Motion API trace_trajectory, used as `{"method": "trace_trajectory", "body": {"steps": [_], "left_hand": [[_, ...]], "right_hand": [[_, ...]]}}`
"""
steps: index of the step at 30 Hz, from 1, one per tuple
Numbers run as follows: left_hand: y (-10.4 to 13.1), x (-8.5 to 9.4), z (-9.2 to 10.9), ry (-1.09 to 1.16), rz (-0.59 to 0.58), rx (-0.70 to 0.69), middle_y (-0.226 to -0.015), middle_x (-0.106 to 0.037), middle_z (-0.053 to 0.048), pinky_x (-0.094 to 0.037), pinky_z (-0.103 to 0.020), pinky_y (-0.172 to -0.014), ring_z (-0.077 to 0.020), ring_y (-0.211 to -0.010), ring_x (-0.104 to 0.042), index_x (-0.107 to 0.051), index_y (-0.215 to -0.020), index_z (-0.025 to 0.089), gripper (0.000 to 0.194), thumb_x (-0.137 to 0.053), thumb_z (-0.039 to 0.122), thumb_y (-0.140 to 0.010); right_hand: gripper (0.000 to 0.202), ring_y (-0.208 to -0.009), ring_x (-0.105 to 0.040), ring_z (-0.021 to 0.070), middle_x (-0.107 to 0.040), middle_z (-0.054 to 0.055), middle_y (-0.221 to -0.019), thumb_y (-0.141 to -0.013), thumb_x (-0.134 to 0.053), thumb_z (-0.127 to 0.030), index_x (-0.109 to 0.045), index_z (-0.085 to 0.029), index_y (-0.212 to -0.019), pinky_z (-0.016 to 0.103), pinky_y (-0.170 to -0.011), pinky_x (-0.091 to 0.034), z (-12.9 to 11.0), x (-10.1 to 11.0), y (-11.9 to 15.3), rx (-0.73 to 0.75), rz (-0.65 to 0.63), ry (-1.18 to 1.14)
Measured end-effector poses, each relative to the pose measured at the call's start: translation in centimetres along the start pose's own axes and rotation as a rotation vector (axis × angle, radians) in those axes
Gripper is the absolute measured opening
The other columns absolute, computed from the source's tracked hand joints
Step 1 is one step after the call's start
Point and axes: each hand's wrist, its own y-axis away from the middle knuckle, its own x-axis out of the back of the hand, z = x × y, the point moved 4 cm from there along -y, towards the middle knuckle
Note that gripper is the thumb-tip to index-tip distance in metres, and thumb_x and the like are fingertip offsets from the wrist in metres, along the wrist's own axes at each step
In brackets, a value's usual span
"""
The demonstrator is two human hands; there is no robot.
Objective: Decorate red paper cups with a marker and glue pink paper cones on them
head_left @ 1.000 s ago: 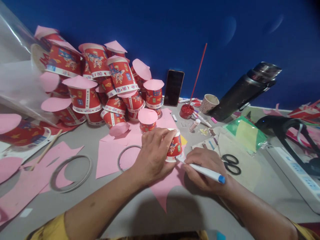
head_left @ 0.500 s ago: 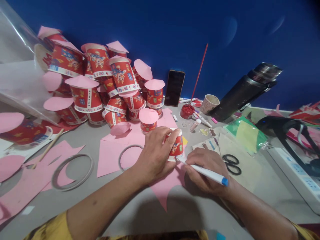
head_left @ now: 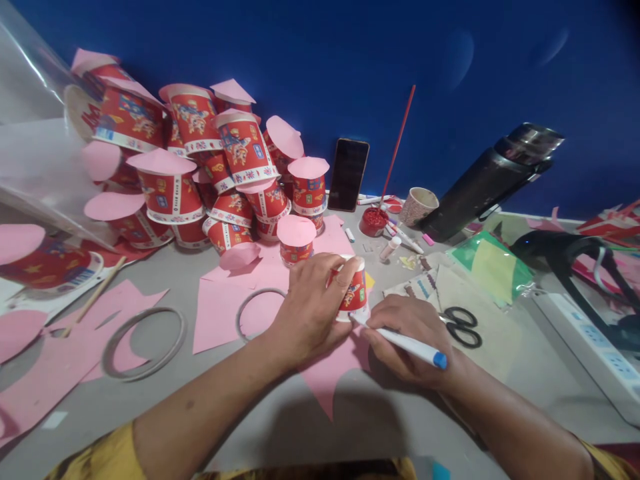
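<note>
Near the middle of the table, my left hand (head_left: 313, 307) is wrapped round a small red paper cup (head_left: 356, 293) with a white rim at its lower edge. My right hand (head_left: 407, 333) grips a white marker (head_left: 413, 347) with a blue end. The marker's tip touches or nearly touches the cup's lower white band. Pink paper (head_left: 323, 387) lies beneath the cup and my left hand. Part of the cup is hidden behind my left fingers.
Red cups with pink paper tops (head_left: 170, 187) are piled at the left. Grey rings (head_left: 145, 343) lie on pink paper. Behind are a phone (head_left: 349, 175), a red jar (head_left: 373, 222) and a black flask (head_left: 487, 183). Scissors (head_left: 463, 327) and a power strip (head_left: 595, 353) are at the right.
My right hand and the marker have shifted slightly left, the tip moving along the cup's lower band. My left hand keeps its hold on the cup.
</note>
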Motion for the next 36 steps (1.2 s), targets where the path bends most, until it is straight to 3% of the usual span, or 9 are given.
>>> {"method": "trace_trajectory", "body": {"steps": [36], "left_hand": [[-0.09, 0.17, -0.16, -0.003, -0.014, 0.002, -0.139, -0.054, -0.022, -0.039, -0.051, -0.105, -0.0378, -0.13, -0.051, -0.036, -0.154, 0.013, 0.078, -0.068, 0.023, -0.083]], "right_hand": [[0.007, -0.062, -0.067, 0.0179, -0.072, 0.001, -0.07, -0.095, -0.059, -0.019, -0.061, -0.023, -0.088, 0.031, -0.061, -0.047, 0.41, 0.23, 0.15, -0.037, -0.015, -0.033]]}}
